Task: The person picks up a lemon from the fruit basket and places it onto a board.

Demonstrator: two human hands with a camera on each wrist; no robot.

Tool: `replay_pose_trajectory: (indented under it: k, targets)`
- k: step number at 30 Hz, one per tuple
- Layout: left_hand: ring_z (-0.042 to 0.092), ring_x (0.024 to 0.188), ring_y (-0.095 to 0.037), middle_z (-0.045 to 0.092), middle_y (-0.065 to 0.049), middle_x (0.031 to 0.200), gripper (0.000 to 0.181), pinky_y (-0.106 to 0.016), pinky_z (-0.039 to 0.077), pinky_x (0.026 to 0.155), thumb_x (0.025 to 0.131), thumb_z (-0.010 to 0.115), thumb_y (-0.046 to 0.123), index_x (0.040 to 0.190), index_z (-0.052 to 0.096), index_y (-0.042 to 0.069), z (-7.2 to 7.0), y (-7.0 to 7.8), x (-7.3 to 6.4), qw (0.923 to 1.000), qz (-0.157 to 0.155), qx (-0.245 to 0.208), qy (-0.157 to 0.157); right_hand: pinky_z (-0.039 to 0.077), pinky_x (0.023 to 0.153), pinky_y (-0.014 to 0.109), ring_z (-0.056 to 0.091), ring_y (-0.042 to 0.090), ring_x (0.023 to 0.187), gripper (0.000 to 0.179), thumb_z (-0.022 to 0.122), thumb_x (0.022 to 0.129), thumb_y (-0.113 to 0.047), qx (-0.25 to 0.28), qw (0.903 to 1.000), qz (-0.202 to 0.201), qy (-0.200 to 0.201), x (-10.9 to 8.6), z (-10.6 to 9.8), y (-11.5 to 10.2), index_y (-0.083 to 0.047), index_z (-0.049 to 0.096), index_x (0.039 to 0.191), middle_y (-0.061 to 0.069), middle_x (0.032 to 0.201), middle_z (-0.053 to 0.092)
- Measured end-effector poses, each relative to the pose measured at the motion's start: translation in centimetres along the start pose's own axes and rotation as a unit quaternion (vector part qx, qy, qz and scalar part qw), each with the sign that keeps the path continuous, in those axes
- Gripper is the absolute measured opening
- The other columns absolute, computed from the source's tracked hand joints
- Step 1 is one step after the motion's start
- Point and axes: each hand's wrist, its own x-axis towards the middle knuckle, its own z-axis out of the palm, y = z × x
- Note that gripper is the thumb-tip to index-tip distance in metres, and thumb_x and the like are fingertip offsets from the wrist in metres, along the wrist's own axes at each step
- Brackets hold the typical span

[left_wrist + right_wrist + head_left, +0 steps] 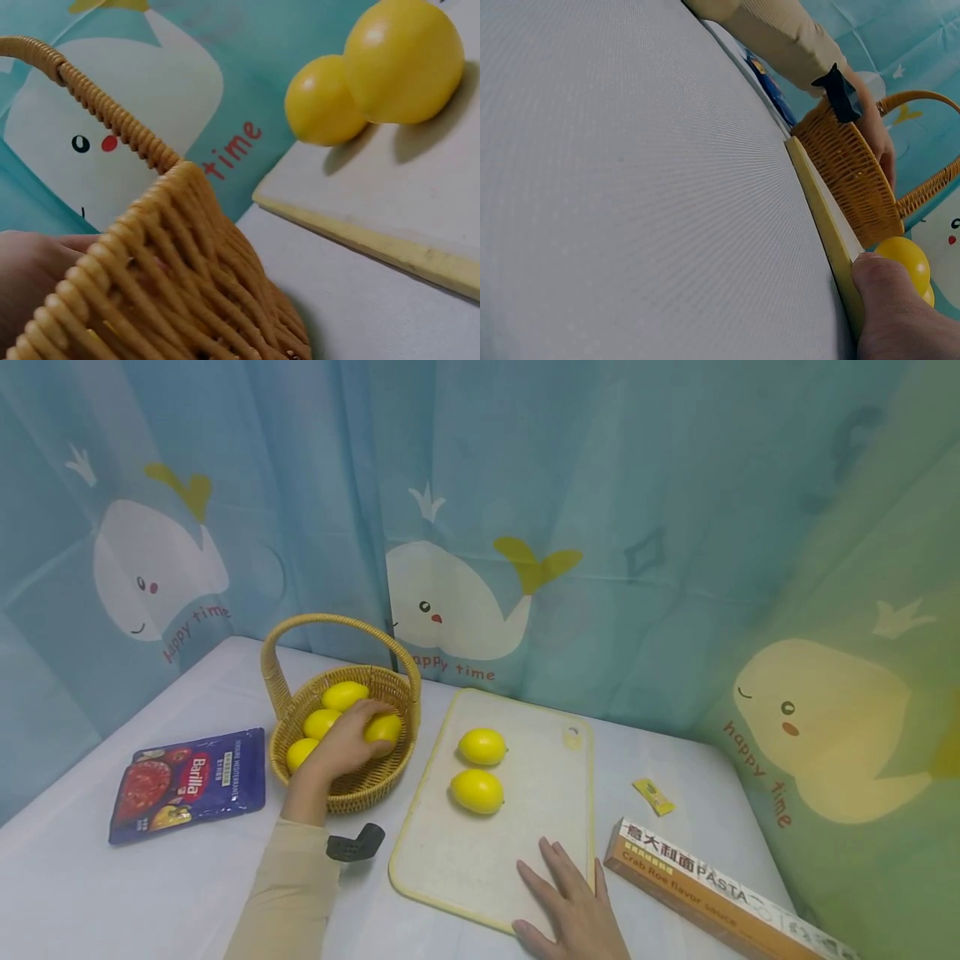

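Note:
Inside the wicker basket (365, 797), my left hand (348, 739) curls its fingers and thumb round a lemon (385, 731) at the right side. Several more lemons (346, 696) lie in the basket behind and left of that hand. Two lemons (477, 791) sit one behind the other on the white cutting board (525, 810). With fingers spread, my right hand (577, 914) rests at the board's near right edge. The left wrist view shows the basket's woven wall (187, 277) hiding most of the left hand. In the right wrist view the right thumb (885, 285) shows beside the board's edge.
A blue Barilla pouch (191, 785) lies left of the basket. Right of the board are a small yellow packet (654, 797) and a long pasta box (720, 893). The basket's tall arched handle (337, 620) rises over its opening. A blue curtain (637, 610) hangs behind the table.

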Motion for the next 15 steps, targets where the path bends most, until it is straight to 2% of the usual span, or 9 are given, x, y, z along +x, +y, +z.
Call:
replay_pose_trajectory:
  k: [4,10,15]
  targets:
    - [0.039,0.133,-0.037,0.045,-0.018,0.14,0.05,-0.053,0.029,0.113,0.086,0.068,0.017,0.131,0.053,0.003,-0.13,0.15,-0.06,0.9999,-0.002,-0.011,0.002,0.009,0.114,0.062,0.032,0.024,0.141,0.064,0.047,0.08,-0.075,0.003,1.0,0.003,-0.005,0.06,-0.1,-0.01,-0.038,0.054,0.132,-0.004,0.153,0.035]
    - [0.037,0.133,-0.041,0.038,-0.023,0.142,0.048,-0.057,0.028,0.112,0.086,0.068,0.02,0.13,0.056,0.005,-0.03,0.1,-0.07,0.9998,-0.014,-0.01,-0.006,0.01,0.114,0.062,0.033,0.024,0.14,0.065,0.046,0.079,-0.076,0.0,1.0,0.004,-0.003,-0.02,-0.12,-0.03,-0.038,0.054,0.132,-0.004,0.152,0.036]
    - [0.037,0.133,-0.039,0.041,-0.022,0.141,0.049,-0.056,0.029,0.112,0.086,0.068,0.018,0.132,0.055,0.006,-0.02,0.07,-0.19,0.9998,-0.011,-0.01,-0.014,0.014,0.113,0.062,0.034,0.024,0.139,0.063,0.046,0.079,-0.076,-0.01,0.9998,-0.006,0.016,-0.11,0.11,-0.01,-0.04,0.055,0.13,-0.004,0.151,0.038]
